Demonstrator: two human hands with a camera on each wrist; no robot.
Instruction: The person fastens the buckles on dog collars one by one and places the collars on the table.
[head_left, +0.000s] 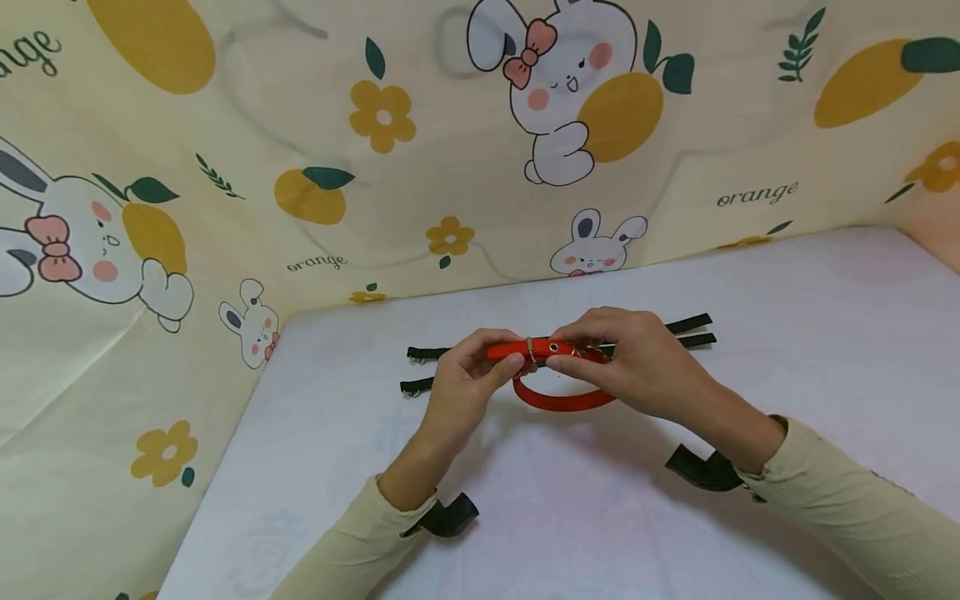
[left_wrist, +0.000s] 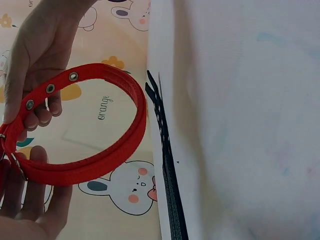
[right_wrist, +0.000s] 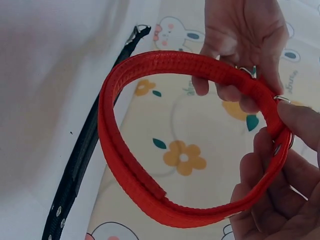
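A red collar [head_left: 562, 403] with metal eyelets is fastened in a loop and held above the table. My left hand [head_left: 463, 379] pinches one side of its fastening between thumb and fingers. On the other side, my right hand [head_left: 641, 362] pinches the strap near the eyelets. The loop hangs below both hands in the head view. Metal rings [right_wrist: 282, 98] show on the band between the hands in the right wrist view; fingers partly hide the buckle. Two black collars [left_wrist: 172, 190] lie straight behind the hands, side by side, their middles covered by the hands in the head view.
The white tabletop [head_left: 315, 467] reaches to a cream cloth backdrop [head_left: 420, 183] printed with rabbits, oranges and flowers. Black straps [head_left: 453, 517] are fixed at both sleeve cuffs.
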